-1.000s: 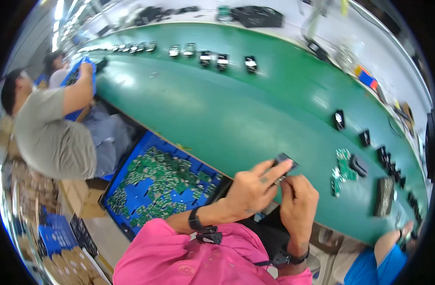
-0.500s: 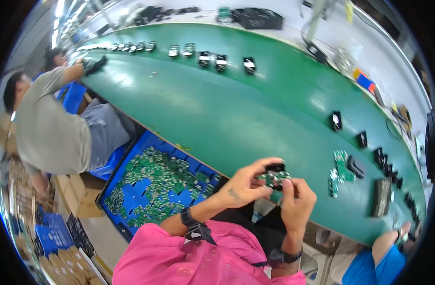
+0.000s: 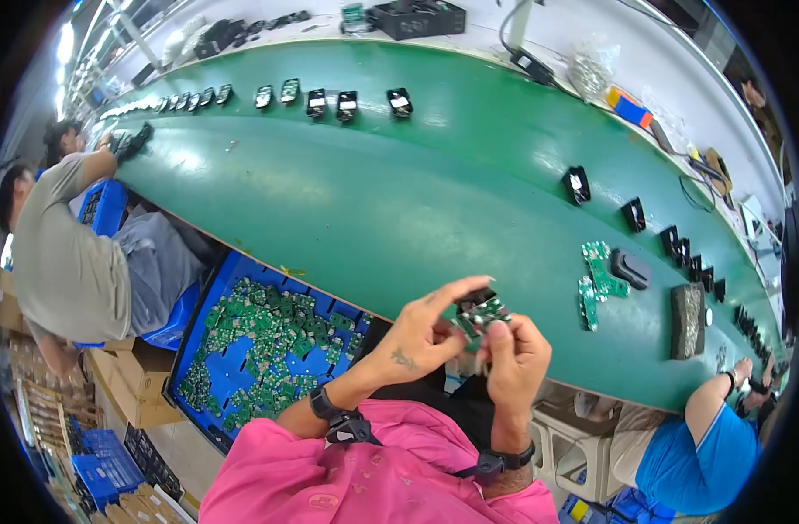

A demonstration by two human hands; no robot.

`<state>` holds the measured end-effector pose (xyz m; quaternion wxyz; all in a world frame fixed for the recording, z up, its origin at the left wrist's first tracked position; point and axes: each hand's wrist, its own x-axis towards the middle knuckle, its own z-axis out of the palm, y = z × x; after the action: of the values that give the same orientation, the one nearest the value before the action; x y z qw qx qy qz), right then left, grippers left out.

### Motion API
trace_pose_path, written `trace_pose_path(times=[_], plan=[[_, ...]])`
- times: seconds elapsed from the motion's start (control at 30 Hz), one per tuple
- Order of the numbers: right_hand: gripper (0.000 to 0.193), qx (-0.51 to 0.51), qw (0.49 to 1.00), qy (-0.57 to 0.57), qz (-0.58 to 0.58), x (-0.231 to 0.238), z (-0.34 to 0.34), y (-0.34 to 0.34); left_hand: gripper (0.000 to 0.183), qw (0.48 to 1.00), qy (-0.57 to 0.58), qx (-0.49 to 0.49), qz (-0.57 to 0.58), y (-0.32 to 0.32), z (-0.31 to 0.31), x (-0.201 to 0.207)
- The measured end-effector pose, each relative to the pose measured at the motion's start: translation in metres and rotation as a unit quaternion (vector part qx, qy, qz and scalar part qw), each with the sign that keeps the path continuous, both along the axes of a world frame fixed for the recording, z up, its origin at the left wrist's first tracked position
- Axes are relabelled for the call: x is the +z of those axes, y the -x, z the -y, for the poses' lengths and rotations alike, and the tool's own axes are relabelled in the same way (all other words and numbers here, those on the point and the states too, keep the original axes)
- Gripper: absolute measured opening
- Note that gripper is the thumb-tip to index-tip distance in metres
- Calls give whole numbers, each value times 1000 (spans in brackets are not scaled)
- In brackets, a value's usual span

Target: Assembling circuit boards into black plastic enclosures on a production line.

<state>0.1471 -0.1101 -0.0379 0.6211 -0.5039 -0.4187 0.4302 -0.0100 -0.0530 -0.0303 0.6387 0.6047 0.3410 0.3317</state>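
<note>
Over long green conveyor belt (image 3: 347, 201), factory line: left hand (image 3: 417, 336) and right hand (image 3: 513, 354) pinching small circuit board (image 3: 480, 311); raised slightly since earlier frame.

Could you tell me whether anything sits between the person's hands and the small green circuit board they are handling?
Nothing visible does. The left hand and the right hand both already pinch the small green circuit board with its black part directly, holding it up in front of the near edge of the green conveyor belt.
</note>
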Motion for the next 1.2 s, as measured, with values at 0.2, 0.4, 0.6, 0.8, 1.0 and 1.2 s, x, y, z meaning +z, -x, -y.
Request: trace_pose_path(times=[0.2,0.4,0.6,0.8,1.0,1.2], plan=[[26,111,976,-39,182,9,3,-32,59,993,-110,-25,-42,-5,4,6],[16,72,941,-34,330,32,5,-22,65,967,-250,40,-41,-9,8,-3],[16,22,951,-2,308,36,0,-18,70,951,-293,43,-88,-1,10,2],[17,-8,963,13,268,33,2,-19,59,993,-109,-33,-9,1,12,15],[22,-30,958,29,284,25,2,-15,48,983,-164,23,-73,-7,15,8],[25,-46,966,19,252,11,0,-16,39,979,-170,73,-90,-18,16,1]])
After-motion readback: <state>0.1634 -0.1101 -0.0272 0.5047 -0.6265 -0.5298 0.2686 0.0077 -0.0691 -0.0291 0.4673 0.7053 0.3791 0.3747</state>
